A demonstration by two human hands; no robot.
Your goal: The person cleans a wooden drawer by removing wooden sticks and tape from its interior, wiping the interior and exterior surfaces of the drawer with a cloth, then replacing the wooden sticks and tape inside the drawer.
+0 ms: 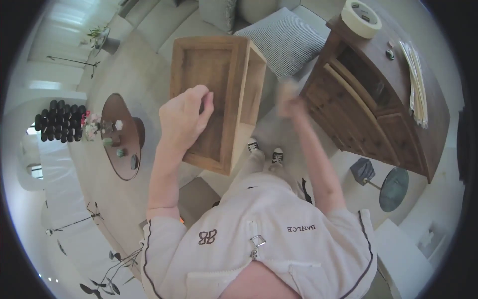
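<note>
In front of my body at centre left stands a wooden drawer, its framed brown panel facing up toward the camera. Over that panel is my left hand, its fingers curled closed; anything inside them is hidden. My right hand is raised between the drawer and a dark wooden cabinet, smeared by motion, so its fingers cannot be made out. On the cabinet top lie a roll of cream tape, a small dark object and a bundle of thin pale sticks.
A grey sofa with a checked cushion stands beyond the drawer. At the left is an oval brown table with small plants. A round dark-green side table is at the lower right. My shoes show below the drawer.
</note>
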